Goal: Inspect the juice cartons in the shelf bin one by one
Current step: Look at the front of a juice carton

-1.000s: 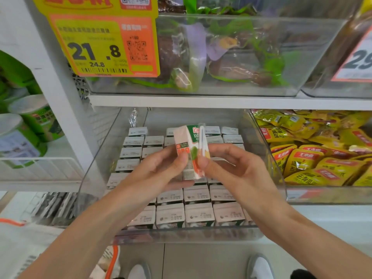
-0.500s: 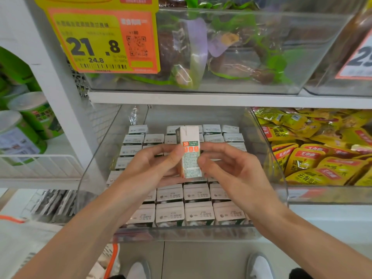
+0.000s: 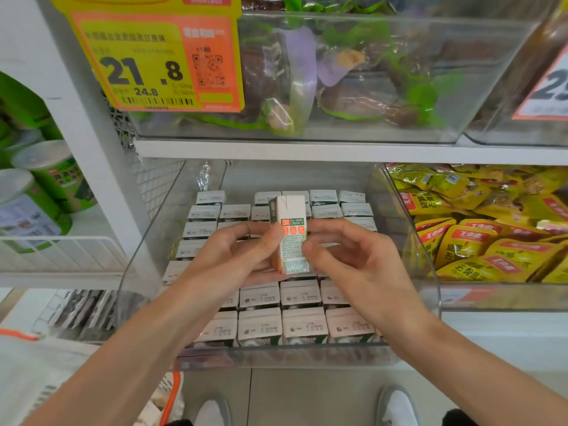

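Observation:
One small white juice carton [image 3: 291,233] with an orange label and fine print stands upright between my hands, its printed back panel facing me. My left hand [image 3: 236,256] pinches its left side with thumb and fingers. My right hand [image 3: 350,259] pinches its right side. Both hands hover above the clear shelf bin [image 3: 276,356], which holds several rows of the same cartons [image 3: 304,325] standing upright with their tops showing.
A shelf board [image 3: 307,150] sits close above the bin, with a clear bin of bagged goods and a yellow price tag [image 3: 153,63] on it. A bin of yellow snack packets [image 3: 479,238] adjoins on the right. Green cans [image 3: 40,192] stand at the left.
Both hands turned the carton from an edge-on, tilted pose to upright, so its printed back panel now faces me. The hands stayed above the bin.

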`<state>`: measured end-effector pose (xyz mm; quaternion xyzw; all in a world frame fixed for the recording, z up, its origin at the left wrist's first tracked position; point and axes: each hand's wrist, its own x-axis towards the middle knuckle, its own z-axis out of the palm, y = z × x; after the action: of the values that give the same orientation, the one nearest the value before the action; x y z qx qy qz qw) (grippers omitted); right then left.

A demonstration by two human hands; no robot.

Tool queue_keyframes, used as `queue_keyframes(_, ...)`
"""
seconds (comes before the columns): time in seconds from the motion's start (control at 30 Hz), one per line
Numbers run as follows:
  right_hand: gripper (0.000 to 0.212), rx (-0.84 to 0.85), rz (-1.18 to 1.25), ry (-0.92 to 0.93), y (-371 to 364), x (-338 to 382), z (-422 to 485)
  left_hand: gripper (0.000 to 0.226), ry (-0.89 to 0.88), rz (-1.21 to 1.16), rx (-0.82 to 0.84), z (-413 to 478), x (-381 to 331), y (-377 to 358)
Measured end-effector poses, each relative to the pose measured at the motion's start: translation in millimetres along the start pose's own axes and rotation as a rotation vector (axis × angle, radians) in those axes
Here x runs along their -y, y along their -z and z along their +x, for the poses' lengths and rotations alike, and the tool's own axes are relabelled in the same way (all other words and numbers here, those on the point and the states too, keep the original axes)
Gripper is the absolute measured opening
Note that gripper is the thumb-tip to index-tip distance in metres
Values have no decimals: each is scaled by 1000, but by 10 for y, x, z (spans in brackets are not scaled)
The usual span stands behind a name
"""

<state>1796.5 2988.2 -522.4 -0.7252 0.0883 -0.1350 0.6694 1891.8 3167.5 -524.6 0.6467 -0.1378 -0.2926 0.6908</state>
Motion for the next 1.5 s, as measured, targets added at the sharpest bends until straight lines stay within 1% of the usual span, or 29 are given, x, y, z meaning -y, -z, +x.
queue_keyframes(0.07, 22, 3, 0, -5, 8, -5, 8, 59, 7, 9, 12, -2, 3, 27)
queue_keyframes(0.1, 22, 2, -1, -6, 16, -7, 14, 55, 10, 12, 19, -2, 6, 38)
queue_keyframes(0.2, 22, 7, 5, -2, 22, -9, 15, 26, -5, 17, 18, 5, 10, 58)
queue_keyframes(0.23, 22, 11, 11, 3, 15, -13, 15, 23, -13, 17, 6, 8, 8, 61)
queue_keyframes(0.37, 23, 36, 34, 23, -23, -13, 26, 35, -29, -25, -30, 26, 18, 66)
queue_keyframes(0.5, 39, 61, -11, 19, -30, 8, 41, 40, -50, -6, -29, 14, 5, 32)
queue_keyframes(0.6, 34, 10, -70, 4, -22, -5, 68, 47, -60, 9, -59, 16, -12, 38)
queue_keyframes(0.67, 29, 5, -47, -18, -21, -14, 80, 49, -60, 2, -75, 17, -18, 43)
queue_keyframes(0.93, 33, -7, 6, -53, 8, -9, 95, 41, -22, -77, -56, 12, -50, 36)
queue_keyframes(1.07, 26, 8, 14, -27, 31, -16, 81, 40, -26, -83, -51, 10, -52, 28)
queue_keyframes(1.33, 21, 23, 6, 37, 28, -50, 83, 34, -32, -98, -58, 16, -28, 17)
queue_keyframes(1.5, 21, 36, 11, 47, 19, -80, 90, 36, -38, -82, -70, 8, -1, 34)
